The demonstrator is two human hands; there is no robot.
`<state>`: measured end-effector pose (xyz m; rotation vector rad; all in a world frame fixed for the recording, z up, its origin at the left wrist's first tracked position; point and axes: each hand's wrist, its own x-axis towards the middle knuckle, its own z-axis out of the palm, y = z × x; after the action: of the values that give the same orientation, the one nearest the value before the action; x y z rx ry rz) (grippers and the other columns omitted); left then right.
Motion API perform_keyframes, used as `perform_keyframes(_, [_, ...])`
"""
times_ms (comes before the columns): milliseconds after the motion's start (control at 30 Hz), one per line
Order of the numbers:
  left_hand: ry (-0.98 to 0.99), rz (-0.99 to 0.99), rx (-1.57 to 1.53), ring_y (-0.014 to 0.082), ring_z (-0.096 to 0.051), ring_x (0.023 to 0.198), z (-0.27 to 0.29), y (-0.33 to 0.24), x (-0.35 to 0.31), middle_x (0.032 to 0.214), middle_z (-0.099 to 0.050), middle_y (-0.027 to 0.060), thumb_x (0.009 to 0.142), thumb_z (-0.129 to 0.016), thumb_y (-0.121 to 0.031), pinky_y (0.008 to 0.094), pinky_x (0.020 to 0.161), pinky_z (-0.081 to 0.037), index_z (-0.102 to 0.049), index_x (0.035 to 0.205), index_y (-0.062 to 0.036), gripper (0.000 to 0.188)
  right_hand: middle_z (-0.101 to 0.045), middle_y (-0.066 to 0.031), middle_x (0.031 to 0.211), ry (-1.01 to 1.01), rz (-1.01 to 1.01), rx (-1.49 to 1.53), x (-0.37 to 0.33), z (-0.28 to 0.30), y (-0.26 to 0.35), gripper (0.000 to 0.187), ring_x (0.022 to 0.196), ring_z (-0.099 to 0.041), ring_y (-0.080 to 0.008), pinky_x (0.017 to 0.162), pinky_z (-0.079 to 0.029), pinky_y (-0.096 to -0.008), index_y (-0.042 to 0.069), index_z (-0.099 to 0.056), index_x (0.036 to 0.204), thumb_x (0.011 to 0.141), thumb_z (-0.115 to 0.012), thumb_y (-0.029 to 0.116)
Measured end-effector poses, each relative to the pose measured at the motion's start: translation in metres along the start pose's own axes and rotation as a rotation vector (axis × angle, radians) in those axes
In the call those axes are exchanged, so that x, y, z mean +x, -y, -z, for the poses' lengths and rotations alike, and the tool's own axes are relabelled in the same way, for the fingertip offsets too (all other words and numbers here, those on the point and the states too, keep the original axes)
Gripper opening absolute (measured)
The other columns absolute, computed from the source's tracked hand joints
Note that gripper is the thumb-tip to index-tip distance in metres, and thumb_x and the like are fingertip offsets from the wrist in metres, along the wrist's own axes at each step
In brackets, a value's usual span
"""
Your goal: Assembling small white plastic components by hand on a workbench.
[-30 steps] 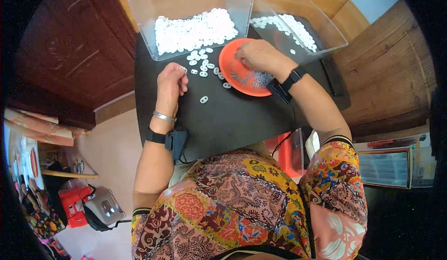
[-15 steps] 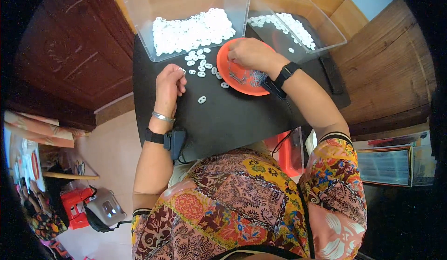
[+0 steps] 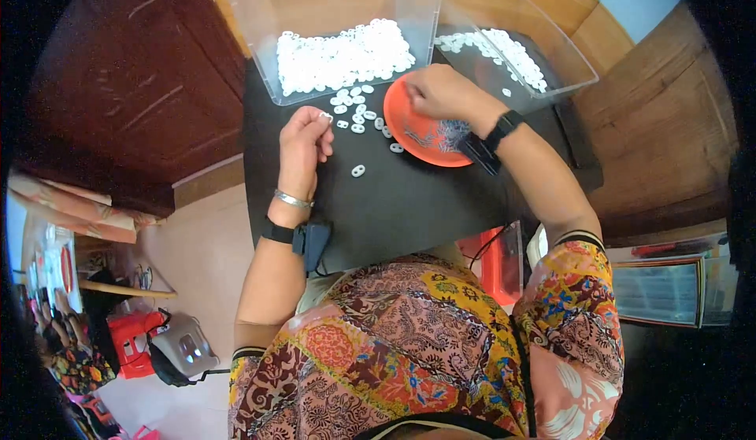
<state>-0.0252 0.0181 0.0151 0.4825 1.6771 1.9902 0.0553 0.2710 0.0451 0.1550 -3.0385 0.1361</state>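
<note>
My left hand (image 3: 303, 142) is raised over the left part of the black table. Its thumb and fingertips pinch a small white two-hole piece (image 3: 325, 116). Across the table, my right hand (image 3: 447, 94) is above an orange plate (image 3: 400, 129), fingers drawn together and slightly blurred; what they hold, if anything, is hidden. Small grey metal pieces, like screws or pins, (image 3: 453, 134) lie on the plate, partly behind my right wrist. Several loose oval white pieces with two holes (image 3: 358, 128) are scattered between my hands, and one single oval piece (image 3: 358, 171) lies nearer me.
A tall clear plastic bin (image 3: 272, 70) with a heap of white pieces stands at the back of the black table (image 3: 378, 212). Right of it, a lower clear container (image 3: 579, 86) has more white pieces by it. A wooden panel (image 3: 669, 117) borders the right side.
The whole view has shifted slightly, so everything sits a little farther right. My right hand's fingers have moved a bit over the plate. My left hand keeps its pinch on the white piece.
</note>
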Motion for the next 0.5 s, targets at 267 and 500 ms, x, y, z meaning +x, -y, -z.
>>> perform_keyframes(267, [0.011,-0.018,0.01,0.003,-0.043,0.049,-0.017,-0.005,-0.016,0.062,-0.051,-0.0039,0.087,-0.054,-0.013,0.0166,0.044,-0.032,-0.054,0.078,-0.0106,0.01,-0.059,-0.001,0.07,-0.239,-0.223,0.869,-0.034,0.021,0.033,0.01,0.064,-0.055,-0.0086,0.057,-0.045,-0.024,0.001,-0.062,0.091,0.084,-0.057,0.007])
perform_keyframes(500, [0.02,-0.108,0.009,0.0043,-0.042,0.055,-0.024,-0.001,-0.022,0.066,-0.049,-0.0023,0.088,-0.053,-0.012,0.0187,0.05,-0.035,-0.052,0.079,-0.0068,0.01,-0.06,0.0005,0.071,-0.315,-0.146,1.079,-0.011,0.015,0.085,0.013,0.066,-0.054,-0.0063,0.058,-0.044,-0.0213,0.001,-0.063,0.087,0.085,-0.059,0.013])
